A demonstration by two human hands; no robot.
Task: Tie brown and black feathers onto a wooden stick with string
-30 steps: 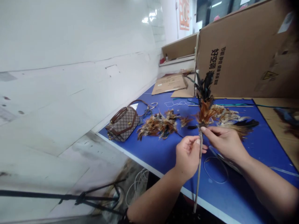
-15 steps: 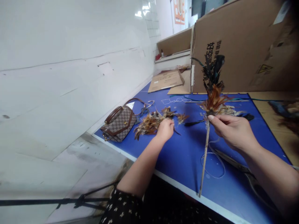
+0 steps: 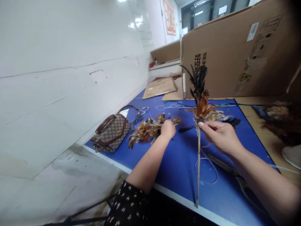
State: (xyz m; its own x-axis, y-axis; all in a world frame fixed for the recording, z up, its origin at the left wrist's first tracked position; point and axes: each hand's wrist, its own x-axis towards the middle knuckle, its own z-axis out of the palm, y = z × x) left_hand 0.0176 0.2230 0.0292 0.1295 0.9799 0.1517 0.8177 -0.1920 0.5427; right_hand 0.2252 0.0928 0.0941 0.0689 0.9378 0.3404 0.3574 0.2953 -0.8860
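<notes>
My right hand pinches a feather duster where its feathers meet the thin wooden stick. The duster is upright, black plumes on top and orange-brown ones below, its stick reaching down toward the table's front edge. At the right side of the brown feather pile is my left hand, its fingers closed; what they hold, if anything, is hidden. Some feathers show just beyond those fingers. A loose dark feather lies between my two hands. Behind my right hand are pale and black feathers.
Large scissors lie under my right forearm, beside a loop of pale cord. A patterned handbag stands at the left by the wall. Cardboard boxes close off the back, and dark feathers lie at the right.
The view has swung right, so most things appear shifted left. My left hand has moved right over the pile toward the small tuft at its end. My right hand keeps its hold on the duster.
</notes>
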